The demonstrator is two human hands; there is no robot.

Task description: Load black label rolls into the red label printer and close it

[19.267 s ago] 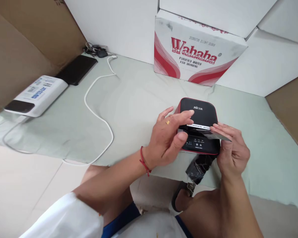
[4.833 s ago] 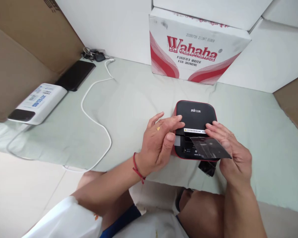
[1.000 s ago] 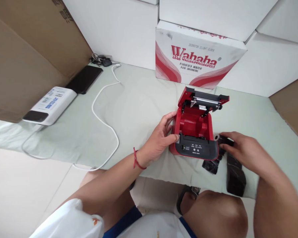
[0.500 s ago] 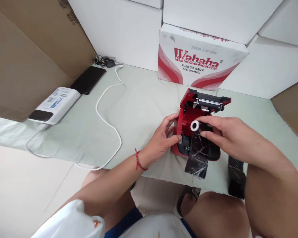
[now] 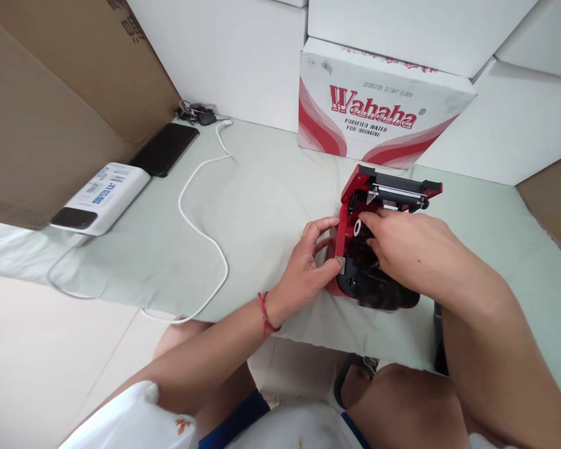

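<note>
A small red and black printer (image 5: pixel 350 277) sits on the pale green cloth (image 5: pixel 262 193) with its lid (image 5: pixel 395 190) tipped back. My left hand (image 5: pixel 311 262) clasps the printer's left side, thumb on its front corner. My right hand (image 5: pixel 402 246) is closed on a dark roll with a white core (image 5: pixel 356 227) and holds it down inside the open bay. The loose dark strip of the roll is mostly hidden under that hand. Part of another dark strip (image 5: pixel 438 340) shows below my right forearm.
A Wahaha water carton (image 5: pixel 378 106) stands just behind the printer, white boxes around it. At the far left lie a white power bank (image 5: pixel 100 196), a black phone (image 5: pixel 163 148), keys (image 5: pixel 194 113) and a white cable (image 5: pixel 201 218). Brown cardboard (image 5: pixel 51 93) leans on the left.
The printer lid went from shut to tipped open. My right hand picked up the dark roll from beside the printer, carried it over and lowered it into the bay. My left hand stayed on the printer.
</note>
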